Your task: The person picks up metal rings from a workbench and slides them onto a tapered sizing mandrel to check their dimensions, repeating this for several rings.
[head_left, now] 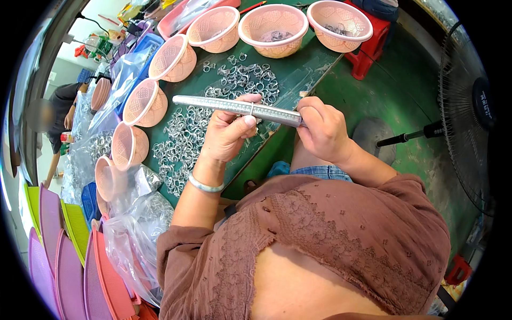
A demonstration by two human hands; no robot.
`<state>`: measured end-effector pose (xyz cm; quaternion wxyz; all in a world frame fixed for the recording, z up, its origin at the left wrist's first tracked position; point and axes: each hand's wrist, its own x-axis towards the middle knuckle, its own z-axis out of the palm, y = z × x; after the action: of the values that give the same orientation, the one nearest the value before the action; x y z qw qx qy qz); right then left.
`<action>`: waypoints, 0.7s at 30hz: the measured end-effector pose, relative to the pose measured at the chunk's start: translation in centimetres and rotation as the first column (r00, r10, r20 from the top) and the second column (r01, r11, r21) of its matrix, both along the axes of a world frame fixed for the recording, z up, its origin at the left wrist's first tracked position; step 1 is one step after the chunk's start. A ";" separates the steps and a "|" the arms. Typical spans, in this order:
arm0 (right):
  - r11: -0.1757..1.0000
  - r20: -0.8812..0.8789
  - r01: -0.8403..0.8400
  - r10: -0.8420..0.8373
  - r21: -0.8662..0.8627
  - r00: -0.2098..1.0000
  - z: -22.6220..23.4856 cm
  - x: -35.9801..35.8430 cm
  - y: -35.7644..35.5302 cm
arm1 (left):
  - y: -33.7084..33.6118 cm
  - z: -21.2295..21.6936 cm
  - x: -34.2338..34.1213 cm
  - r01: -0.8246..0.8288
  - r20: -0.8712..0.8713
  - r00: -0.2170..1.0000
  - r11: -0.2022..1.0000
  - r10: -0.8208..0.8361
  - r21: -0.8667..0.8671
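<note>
A metal ring mandrel (200, 102), a tapered rod with fine size marks, lies nearly level above the table's edge. Its thick end is gripped in my right hand (326, 130), fingers closed. My left hand (226, 133) pinches around the rod near its middle, where a thin silver-coloured ring (252, 109) encircles it beside my thumb. Beyond and to the left of my hands, a wide spread of loose silver-coloured rings (184, 133) covers part of the green table (298, 74).
Several pink plastic baskets (273, 24) curve along the table's far and left sides; some hold rings. Clear plastic bags (141, 208) and stacked coloured baskets (72, 261) crowd the left. A black fan (469, 112) and red stool (370, 45) stand at right. Another person (65, 101) is at far left.
</note>
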<state>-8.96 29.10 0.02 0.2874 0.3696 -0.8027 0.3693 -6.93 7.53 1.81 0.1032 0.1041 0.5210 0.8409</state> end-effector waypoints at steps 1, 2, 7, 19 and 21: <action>1.000 -0.006 -0.001 0.001 -0.002 1.000 0.0 0.0 -0.1 | 0.0 0.0 0.1 -0.017 0.009 1.000 1.000 0.017 -0.009; 1.000 -0.012 -0.001 0.001 -0.004 1.000 0.0 0.0 -0.2 | 0.0 0.0 0.1 -0.032 0.018 0.999 0.999 0.032 -0.018; 1.000 0.070 -0.018 0.018 -0.002 0.997 0.0 0.2 -0.1 | -0.2 -0.3 -0.2 -0.064 -0.032 0.997 0.998 0.064 -0.024; 0.967 0.463 0.054 0.071 -0.251 0.883 -2.2 0.2 5.0 | 0.0 5.5 -10.8 -0.262 0.135 0.944 0.934 0.300 -0.244; 0.958 0.489 0.082 0.065 -0.273 0.870 -2.2 0.3 5.8 | 0.9 6.2 -13.6 -0.189 0.160 0.950 0.902 0.268 -0.389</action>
<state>-8.63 34.88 -2.16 0.1248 0.2140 -0.7892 0.5619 -20.54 8.43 7.99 0.0753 -0.0685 0.6643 0.7405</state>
